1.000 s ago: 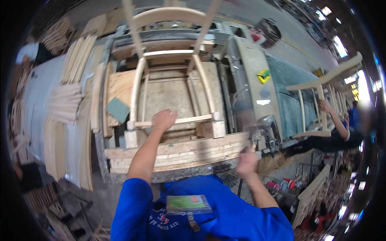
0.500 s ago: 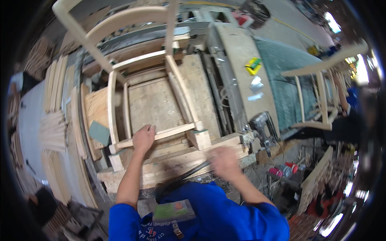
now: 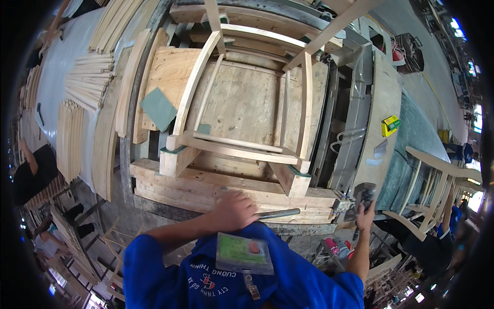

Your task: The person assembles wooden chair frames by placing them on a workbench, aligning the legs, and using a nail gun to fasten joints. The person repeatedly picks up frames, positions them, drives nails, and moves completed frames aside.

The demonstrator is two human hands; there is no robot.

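Observation:
A pale wooden chair frame [image 3: 242, 144] lies clamped on a plank jig bed [image 3: 242, 103], held by wooden blocks [image 3: 175, 159] against a front timber beam [image 3: 206, 188]. My left hand [image 3: 234, 211] is closed around a grey metal lever bar [image 3: 280, 212] that sticks out rightward along the beam's front edge. My right hand [image 3: 365, 215] is raised at the bench's right corner and grips a dark knob-like control [image 3: 363, 194]. A badge on my blue shirt [image 3: 244, 253] hangs below the hands.
Stacks of curved and straight wooden slats [image 3: 85, 82] lie on the left. A green sanding pad [image 3: 158, 108] rests on the jig. Right of the metal machine frame [image 3: 355, 134], another person [image 3: 453, 221] handles a second chair frame [image 3: 437, 190]. Other people stand at lower left [image 3: 36, 170].
My left hand has left the chair's front rail and come down onto the metal lever. My right hand has moved right to the dark control. The view has shifted closer to the jig.

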